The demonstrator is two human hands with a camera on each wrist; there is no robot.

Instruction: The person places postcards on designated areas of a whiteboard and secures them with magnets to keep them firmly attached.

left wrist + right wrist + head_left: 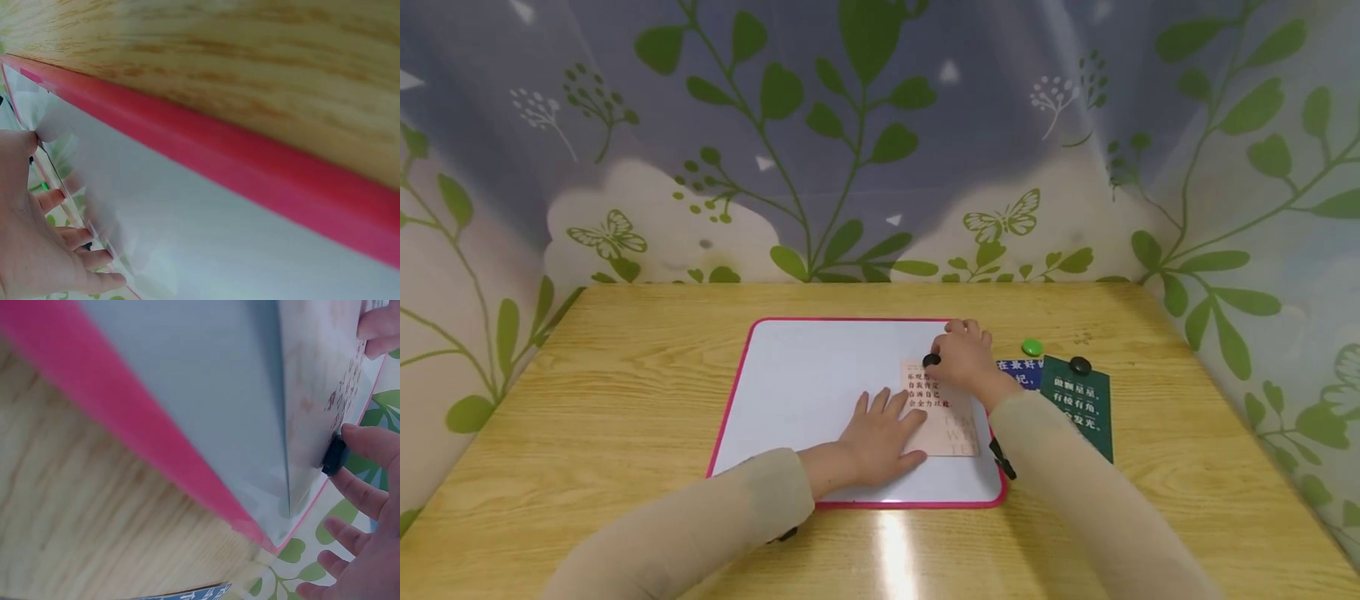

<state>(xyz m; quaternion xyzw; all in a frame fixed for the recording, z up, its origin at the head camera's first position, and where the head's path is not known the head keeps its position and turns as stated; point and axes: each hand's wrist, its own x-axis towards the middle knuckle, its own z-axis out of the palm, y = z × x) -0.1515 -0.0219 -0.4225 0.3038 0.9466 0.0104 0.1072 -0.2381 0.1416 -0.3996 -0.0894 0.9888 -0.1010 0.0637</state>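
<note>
Free room over far-left whiteboard (pixel 808 387), left hand (pixel 882 442) the nearside obstacle.

wood-grain table (pixel 647 375): yellowish-brown surface; bright streak of reflected light at front.
pink-framed whiteboard (pixel 820 392): flat, near mid-table, corners rounded.
blue card (pixel 1021 376): right of whiteboard; white chinese characters; partly covered.
dark green card (pixel 1087 402): overlaps blue card's right side; white chinese characters.
bright green round magnet (pixel 1032 347): just behind both cards.
</note>
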